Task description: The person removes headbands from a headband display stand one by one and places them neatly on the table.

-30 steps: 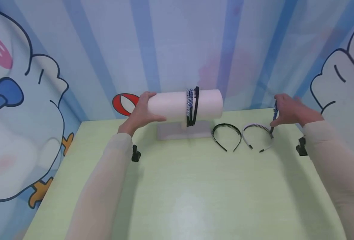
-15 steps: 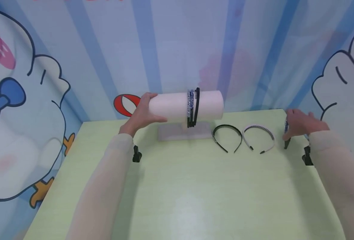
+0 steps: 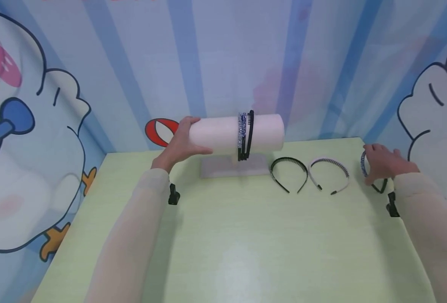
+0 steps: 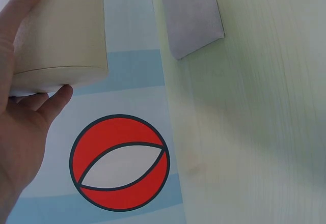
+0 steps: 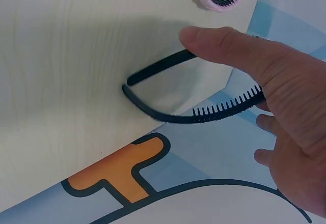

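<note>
My left hand (image 3: 179, 143) grips the left end of a white cylinder (image 3: 215, 132), the roll of a headband display stand; in the left wrist view fingertips press its flat end (image 4: 61, 79). Around the roll's middle sit a silver-blue glittery headband (image 3: 242, 128) and a black headband (image 3: 250, 130) side by side. At the table's right edge my right hand (image 3: 385, 162) pinches another headband (image 5: 168, 118), blue and glittery outside, with dark toothed inner side and dark ends. Its tips point toward the table in the right wrist view; the hand hides part of its arch.
A black toothed headband (image 3: 287, 159) and a pale pink one (image 3: 331, 160) lie on the table (image 3: 238, 235) between the stand's base (image 3: 217, 167) and my right hand. A printed curtain (image 3: 231, 63) hangs behind and along both sides.
My right hand has moved right and down with the glittery headband, from over the pink headband to the table's right edge, and the headband has turned. The left hand stays on the roll.
</note>
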Available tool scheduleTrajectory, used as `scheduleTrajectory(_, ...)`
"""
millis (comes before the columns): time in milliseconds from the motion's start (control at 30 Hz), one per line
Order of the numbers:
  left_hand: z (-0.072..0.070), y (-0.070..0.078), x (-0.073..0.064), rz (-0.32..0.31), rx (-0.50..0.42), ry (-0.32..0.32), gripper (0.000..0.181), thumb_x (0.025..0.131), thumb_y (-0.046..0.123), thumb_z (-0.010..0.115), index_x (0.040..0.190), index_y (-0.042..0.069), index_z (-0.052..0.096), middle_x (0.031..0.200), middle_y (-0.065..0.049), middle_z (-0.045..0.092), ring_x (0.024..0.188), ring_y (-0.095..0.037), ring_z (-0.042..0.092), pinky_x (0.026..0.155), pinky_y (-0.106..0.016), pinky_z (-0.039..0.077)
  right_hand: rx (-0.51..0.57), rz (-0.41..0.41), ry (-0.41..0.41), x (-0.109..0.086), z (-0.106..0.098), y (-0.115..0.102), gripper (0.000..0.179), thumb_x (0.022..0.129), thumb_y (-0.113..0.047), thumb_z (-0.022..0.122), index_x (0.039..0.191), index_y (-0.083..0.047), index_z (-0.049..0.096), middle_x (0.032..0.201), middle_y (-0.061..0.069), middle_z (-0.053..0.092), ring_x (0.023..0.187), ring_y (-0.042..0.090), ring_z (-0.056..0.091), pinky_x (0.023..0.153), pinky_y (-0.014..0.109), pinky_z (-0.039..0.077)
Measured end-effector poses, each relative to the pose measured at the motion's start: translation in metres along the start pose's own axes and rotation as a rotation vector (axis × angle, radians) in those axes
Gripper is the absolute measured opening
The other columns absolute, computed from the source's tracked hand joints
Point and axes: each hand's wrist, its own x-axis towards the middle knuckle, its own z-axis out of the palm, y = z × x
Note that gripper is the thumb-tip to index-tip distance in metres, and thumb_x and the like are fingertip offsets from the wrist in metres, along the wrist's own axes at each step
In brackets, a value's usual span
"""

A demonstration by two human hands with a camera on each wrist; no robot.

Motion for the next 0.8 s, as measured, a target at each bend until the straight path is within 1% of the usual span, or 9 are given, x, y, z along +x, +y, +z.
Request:
scheduleTrajectory(200,-0.001,-0.002,0.000,0.006,0.006,0.001,0.102,0.071,0.044,0.090,0.152,0.020,0.032,0.148,-0.001,0.035,0.129,-0.022,0.039,0.098,-0.051,0.046,0.001,0.005,-0.022,0.003,0.006,0.001,0.119,0.064,-0.037,0.094,0.143,0.019,0.024,0.140,0.047,0.026,0.129,0.063,0.024,0.100,0.078,0.019)
scheduleTrajectory(267,-0.001,-0.002,0.000,0.009,0.003,-0.004,0.103,0.071,0.045,0.090,0.153,0.021,0.032,0.148,-0.001,0.035,0.129,-0.022,0.039,0.098,-0.050,0.046,0.005,0.006,-0.035,0.003,0.008,0.002,0.119,0.064,-0.038,0.094,0.144,0.018,0.026,0.140,0.047,0.026,0.129,0.063,0.024,0.099,0.079,0.020)
scheduleTrajectory(433,0.000,-0.001,0.001,0.009,0.000,-0.016,0.104,0.071,0.047,0.089,0.153,0.021,0.031,0.148,0.000,0.035,0.129,-0.022,0.039,0.097,-0.049,0.048,0.033,0.027,-0.062,0.006,0.013,0.006,0.128,0.058,-0.054,0.093,0.144,0.015,0.028,0.140,0.045,0.027,0.126,0.066,0.025,0.092,0.081,0.026)
scheduleTrajectory(533,-0.001,0.000,0.000,0.001,0.002,-0.013,0.103,0.071,0.045,0.090,0.152,0.021,0.031,0.148,0.001,0.036,0.128,-0.021,0.040,0.095,-0.049,0.049,0.046,0.022,-0.066,0.010,0.015,0.007,0.134,0.055,-0.062,0.090,0.145,0.016,0.028,0.140,0.046,0.028,0.124,0.067,0.026,0.091,0.082,0.028)
scheduleTrajectory(667,-0.002,0.003,-0.002,-0.007,-0.002,-0.010,0.102,0.072,0.044,0.090,0.152,0.021,0.031,0.147,0.001,0.036,0.128,-0.022,0.040,0.094,-0.049,0.050,0.061,0.031,-0.092,0.012,0.014,0.006,0.137,0.056,-0.066,0.088,0.146,0.016,0.025,0.140,0.046,0.026,0.123,0.068,0.027,0.089,0.082,0.028)
scheduleTrajectory(800,-0.002,0.003,-0.002,-0.015,-0.006,-0.015,0.102,0.072,0.045,0.089,0.152,0.022,0.031,0.148,0.001,0.035,0.129,-0.022,0.039,0.095,-0.049,0.050,0.087,0.061,-0.124,0.012,0.015,0.006,0.138,0.056,-0.067,0.087,0.147,0.014,0.023,0.140,0.045,0.024,0.121,0.071,0.027,0.084,0.083,0.031)
